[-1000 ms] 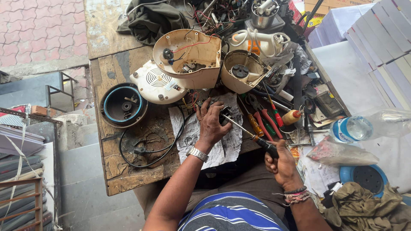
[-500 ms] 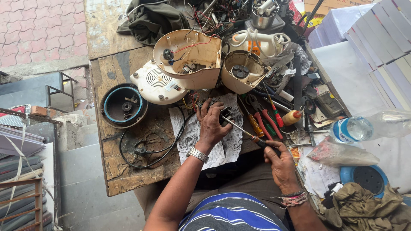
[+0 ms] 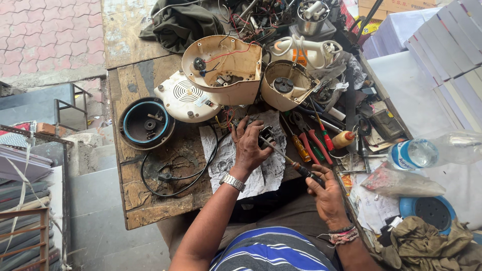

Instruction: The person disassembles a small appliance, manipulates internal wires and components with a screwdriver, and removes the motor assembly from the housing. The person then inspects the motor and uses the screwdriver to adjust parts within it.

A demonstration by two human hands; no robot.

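My left hand (image 3: 249, 146) presses down on a small dark motor part (image 3: 265, 135) that lies on a sheet of crumpled newspaper (image 3: 227, 157) on the wooden workbench (image 3: 145, 200). My right hand (image 3: 326, 193) grips the dark handle of a screwdriver (image 3: 288, 160); its shaft slants up and left, with the tip at the motor part. A metal watch sits on my left wrist.
Two opened cream appliance housings (image 3: 226, 70) (image 3: 288, 85), a white vented base (image 3: 183, 98) and a black round base with a blue ring (image 3: 146, 123) lie behind. Pliers and screwdrivers (image 3: 314, 138) lie to the right, with a plastic bottle (image 3: 427, 150). A black power cord (image 3: 173, 175) loops at left.
My right hand has shifted slightly with the screwdriver, the tip staying at the motor part. My left hand stays put.
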